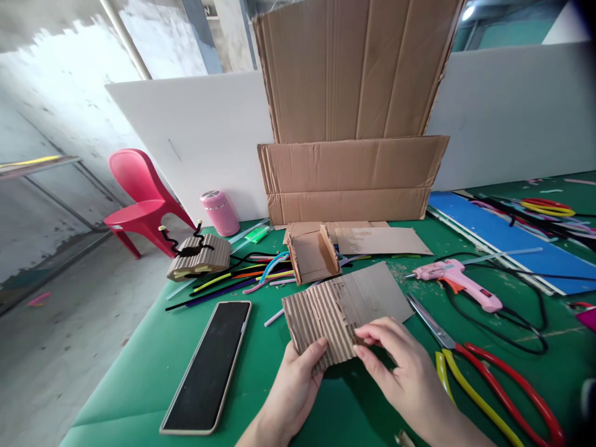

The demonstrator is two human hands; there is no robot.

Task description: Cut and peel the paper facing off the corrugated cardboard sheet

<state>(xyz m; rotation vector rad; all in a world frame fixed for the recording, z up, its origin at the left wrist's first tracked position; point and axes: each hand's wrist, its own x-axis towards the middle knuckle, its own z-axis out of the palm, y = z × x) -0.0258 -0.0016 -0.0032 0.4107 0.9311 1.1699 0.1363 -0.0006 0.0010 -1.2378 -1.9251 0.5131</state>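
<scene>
Cardboard (pixel 316 320), ribbed, in both hands above green table (pixel 116 397) in the head view. Gripped firmly with left hand (pixel 295 385), thumb on top; pinched near its right edge with right hand (pixel 403 366), thumb and forefinger nearly meeting. Had scissors (pixel 442 335) just beside right hand, pink glue gun (pixel 449 271) beyond, phone (pixel 209 366) (screen dark) at left. Farther off, saw shallow tray (pixel 314 254) touching pipe cleaners (pixel 277 266) and white partition (pixel 195 124), partly blocked by upright sheet (pixel 349 74).

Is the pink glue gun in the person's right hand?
No, the pink glue gun lies on the green table, while the right hand pinches the edge of the corrugated cardboard.
</scene>
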